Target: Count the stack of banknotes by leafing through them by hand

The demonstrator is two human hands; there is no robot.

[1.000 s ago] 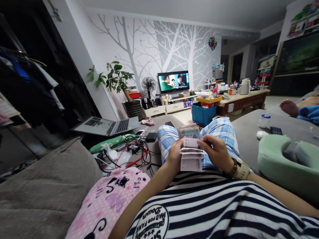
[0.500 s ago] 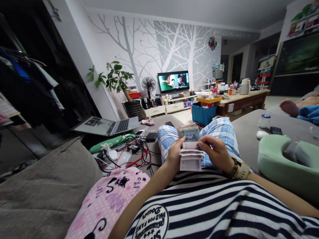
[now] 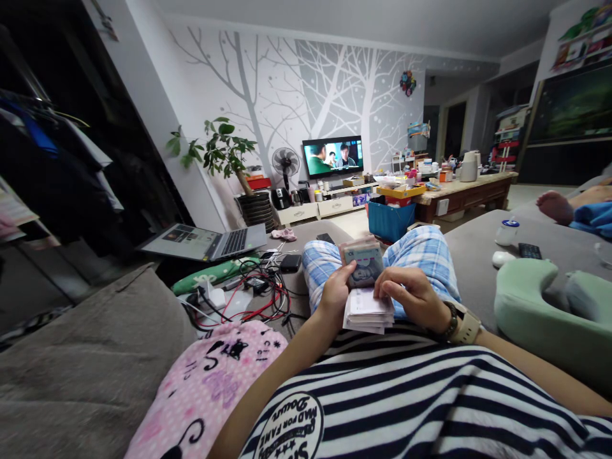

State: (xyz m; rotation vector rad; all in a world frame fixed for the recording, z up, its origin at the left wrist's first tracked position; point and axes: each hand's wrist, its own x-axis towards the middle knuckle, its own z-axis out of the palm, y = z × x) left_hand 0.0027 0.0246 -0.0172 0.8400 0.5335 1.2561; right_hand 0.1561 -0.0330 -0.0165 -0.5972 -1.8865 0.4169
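A stack of banknotes [image 3: 365, 274] is bent over above my lap. Its far part shows a blue-green printed face with a portrait, and pale notes [image 3: 367, 310] fold down toward me in a layered pile. My left hand [image 3: 335, 292] grips the stack from the left side, thumb lying on the upper face. From the right, my right hand [image 3: 411, 294] has its bent fingers at the fold, closed on the edge of the pale notes. A watch with a light strap [image 3: 466, 327] and a dark bracelet [image 3: 451, 320] are on my right wrist.
On the left lie an open laptop [image 3: 205, 243], tangled cables [image 3: 268, 293] and a pink patterned cushion [image 3: 215, 382]. A green neck pillow [image 3: 526, 306], a white mouse [image 3: 503, 259] and a remote [image 3: 530, 251] rest on the right. Another person's foot [image 3: 554, 207] shows farther right.
My right fingers have moved slightly down and toward me. The fanned pale notes now lie flatter in one pile, and the portrait on the upper note is uncovered. My left hand stays put.
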